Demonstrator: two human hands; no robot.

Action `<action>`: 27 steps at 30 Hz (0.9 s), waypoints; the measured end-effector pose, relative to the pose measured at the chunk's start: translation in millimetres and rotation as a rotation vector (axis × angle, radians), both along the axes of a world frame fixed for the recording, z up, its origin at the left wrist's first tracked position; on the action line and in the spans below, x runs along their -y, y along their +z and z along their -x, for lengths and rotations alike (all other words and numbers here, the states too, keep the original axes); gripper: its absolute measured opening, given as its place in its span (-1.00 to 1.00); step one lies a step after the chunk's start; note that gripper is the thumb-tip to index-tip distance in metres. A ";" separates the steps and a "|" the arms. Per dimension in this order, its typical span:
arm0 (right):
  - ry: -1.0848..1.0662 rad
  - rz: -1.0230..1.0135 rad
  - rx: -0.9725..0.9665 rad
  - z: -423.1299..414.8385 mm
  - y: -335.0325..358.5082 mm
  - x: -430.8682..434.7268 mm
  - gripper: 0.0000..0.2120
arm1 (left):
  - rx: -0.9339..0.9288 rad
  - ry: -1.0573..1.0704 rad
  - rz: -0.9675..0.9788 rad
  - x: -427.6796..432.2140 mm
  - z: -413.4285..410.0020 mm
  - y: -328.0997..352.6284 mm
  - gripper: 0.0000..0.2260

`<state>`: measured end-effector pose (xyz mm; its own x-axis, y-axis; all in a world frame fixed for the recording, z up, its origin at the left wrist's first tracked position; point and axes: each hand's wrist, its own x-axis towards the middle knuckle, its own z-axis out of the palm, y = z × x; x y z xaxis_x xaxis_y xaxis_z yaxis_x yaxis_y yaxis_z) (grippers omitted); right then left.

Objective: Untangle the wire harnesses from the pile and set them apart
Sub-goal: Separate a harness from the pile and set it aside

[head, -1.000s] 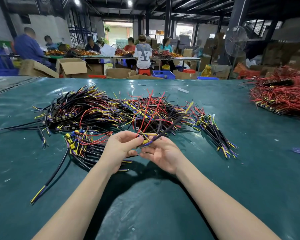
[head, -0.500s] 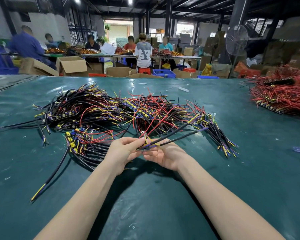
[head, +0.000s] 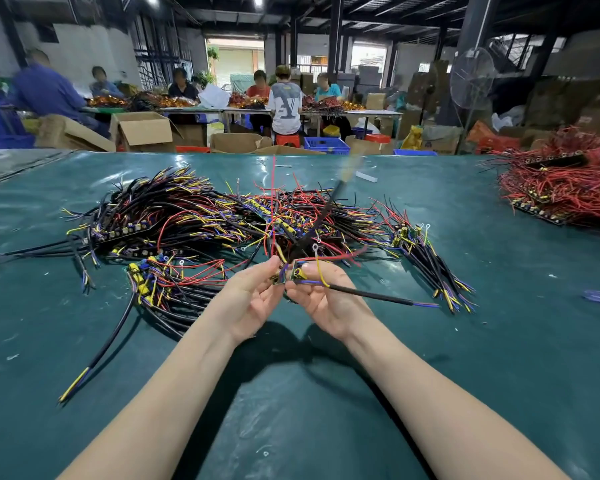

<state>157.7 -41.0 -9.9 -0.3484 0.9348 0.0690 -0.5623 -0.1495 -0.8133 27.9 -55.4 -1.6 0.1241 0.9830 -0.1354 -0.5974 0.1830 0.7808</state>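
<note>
While one harness is being pinched by left hand and right hand, both clamped on it just nearside of the pile, its leads are best being drawn out slowly; snagging judged likely.

Main pile mid-worktop, toward the far edge, spread left to right. Second pile at the far right corner, well apart. Left hand and right hand just before the main pile, both gripping one harness. Boxes behind the far edge.
</note>
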 end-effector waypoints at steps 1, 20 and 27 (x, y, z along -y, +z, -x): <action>-0.008 0.001 -0.016 0.0 1.2 0.0 -0.71 | -0.030 0.007 -0.018 -0.5 2.0 0.4 -0.77; -0.665 -0.136 0.310 -7.8 -6.8 -12.6 -0.69 | -1.441 0.688 -0.627 4.4 -3.6 -10.4 -0.89; -0.791 -0.499 0.712 -1.8 -13.5 -4.2 -0.87 | -0.589 -0.010 -0.134 10.8 -28.6 -8.6 -0.82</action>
